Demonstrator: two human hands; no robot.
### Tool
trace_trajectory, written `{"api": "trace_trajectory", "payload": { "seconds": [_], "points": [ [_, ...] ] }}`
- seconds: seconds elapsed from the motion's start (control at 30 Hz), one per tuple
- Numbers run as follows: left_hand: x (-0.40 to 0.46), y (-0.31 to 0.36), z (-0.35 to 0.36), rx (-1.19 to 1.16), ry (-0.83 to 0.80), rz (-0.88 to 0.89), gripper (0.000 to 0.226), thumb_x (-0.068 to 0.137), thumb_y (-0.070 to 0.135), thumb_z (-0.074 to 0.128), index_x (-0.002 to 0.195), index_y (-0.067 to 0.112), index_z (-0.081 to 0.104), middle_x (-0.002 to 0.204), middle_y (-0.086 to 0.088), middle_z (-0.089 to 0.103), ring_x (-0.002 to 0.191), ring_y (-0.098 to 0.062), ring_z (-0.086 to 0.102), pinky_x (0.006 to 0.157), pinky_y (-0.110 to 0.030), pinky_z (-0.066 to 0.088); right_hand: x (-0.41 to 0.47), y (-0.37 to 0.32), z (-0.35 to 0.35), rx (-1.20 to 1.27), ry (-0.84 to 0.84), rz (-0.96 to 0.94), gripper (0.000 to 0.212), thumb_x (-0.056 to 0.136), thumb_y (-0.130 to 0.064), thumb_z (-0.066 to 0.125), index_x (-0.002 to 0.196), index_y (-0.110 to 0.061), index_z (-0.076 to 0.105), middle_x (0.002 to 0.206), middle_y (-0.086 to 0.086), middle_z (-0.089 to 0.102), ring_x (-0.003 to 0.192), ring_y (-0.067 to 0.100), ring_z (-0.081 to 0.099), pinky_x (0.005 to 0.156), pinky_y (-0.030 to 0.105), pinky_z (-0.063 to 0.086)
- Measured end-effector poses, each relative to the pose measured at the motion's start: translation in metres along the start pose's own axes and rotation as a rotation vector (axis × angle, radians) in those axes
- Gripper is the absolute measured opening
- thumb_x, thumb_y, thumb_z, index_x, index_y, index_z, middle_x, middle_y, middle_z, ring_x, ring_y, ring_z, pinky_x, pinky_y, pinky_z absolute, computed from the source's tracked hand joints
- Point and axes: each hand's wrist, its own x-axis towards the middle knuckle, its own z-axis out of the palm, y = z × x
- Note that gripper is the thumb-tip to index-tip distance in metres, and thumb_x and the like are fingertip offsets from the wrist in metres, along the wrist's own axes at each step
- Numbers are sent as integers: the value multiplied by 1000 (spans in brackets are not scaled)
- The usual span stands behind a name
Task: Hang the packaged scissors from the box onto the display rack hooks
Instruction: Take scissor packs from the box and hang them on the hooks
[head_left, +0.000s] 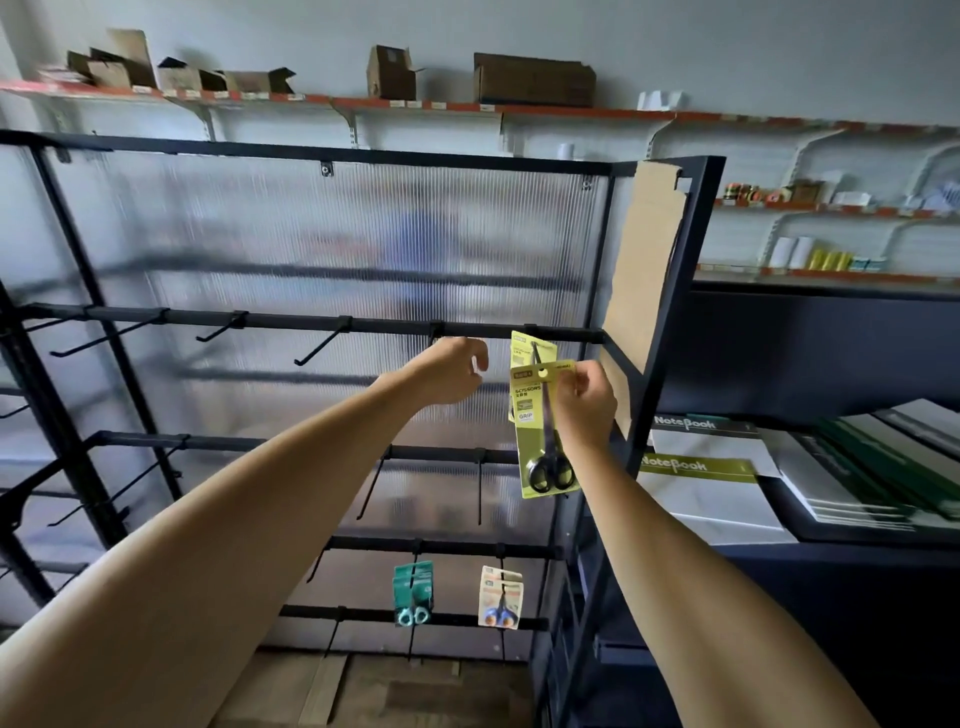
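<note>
- Head view: right hand (586, 402) is raised at the right end of the display rack (322, 327), thumb and fingers pinching the top edge of a yellow scissors pack (545, 431).
- The pack hangs upright below that hand, black handles at the bottom, its hang hole just left of the fingertips.
- A second yellow pack (531, 349) sits directly behind and slightly above the held one, at the hook (531, 329) on the upper bar; whether it is fully seated cannot be told.
- Left hand (452, 371) is left of the right hand, just beneath the same bar, fingers loosely curled and holding nothing; contact with the neighbouring hook (436, 332) cannot be told.
- Well below both hands, a green pack (413, 592) and a white pack (500, 597) hang side by side on a lower bar.
- Right of the right hand, notebooks (696, 467) lie stacked on a dark surface (831, 540).
- A cardboard sheet (644, 270) leans on the rack's frame just above the right hand.
</note>
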Motion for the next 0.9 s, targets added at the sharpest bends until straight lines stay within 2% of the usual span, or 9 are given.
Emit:
{"api": "trace_trajectory", "payload": {
  "seconds": [0.2,0.37,0.5,0.67,0.7,0.77,0.8,0.87,0.9],
  "points": [
    [6,2,3,28,-6,-9,16,94,15,56,109,20,60,104,-5,63,86,-21,64,75,-39,57,2,5,8,-7,13,-36,9,91,-10,48,83,-10,51,72,9,56,63,17,50,55,25,42],
    [9,2,4,25,-28,-24,16,95,15,56,110,20,59,106,-5,60,87,-22,64,74,-38,56,9,10,11,-207,-9,3,9,99,-14,46,93,-11,52,79,3,58,69,18,54,50,18,32],
    [12,2,7,31,-36,-32,17,94,17,57,111,20,60,107,-7,60,87,-24,64,73,-40,56,21,10,13,-306,-34,58,13,101,-20,45,95,-11,53,80,1,57,74,22,57,49,24,28],
    [11,1,22,13,-88,-49,17,94,17,56,109,22,61,106,-5,62,89,-24,65,77,-40,56,20,36,11,-424,-257,356,43,95,-26,57,131,-5,45,117,12,61,105,33,63,64,28,46],
    [10,0,28,12,-105,-59,17,93,16,56,109,23,61,106,-4,62,90,-24,65,78,-40,56,15,43,8,-442,-308,370,36,94,-24,57,124,-6,49,111,11,61,102,34,62,61,26,44],
    [6,-5,46,28,-148,-65,21,92,13,55,110,22,63,107,-2,63,93,-22,64,81,-38,56,-2,64,3,-484,-392,372,10,90,-23,58,86,-16,51,80,3,54,84,30,56,52,27,34],
    [2,-8,57,35,-180,-61,22,92,13,54,110,21,64,107,-2,64,94,-22,64,83,-37,56,-12,74,2,-499,-423,378,16,87,-22,58,76,-18,47,72,1,51,80,28,54,52,27,34],
    [-9,-15,85,67,-264,-67,22,91,13,53,110,18,65,109,-5,67,95,-23,64,86,-38,56,-35,96,-1,-527,-494,392,7,85,-21,62,88,-16,63,88,7,66,90,31,61,66,29,45],
    [-16,-20,101,91,-310,-81,23,92,14,52,111,16,65,109,-7,67,95,-24,64,86,-37,55,-49,108,-1,-533,-538,408,20,86,-21,64,104,-13,66,104,8,69,101,31,63,77,28,47]
  ]
}}
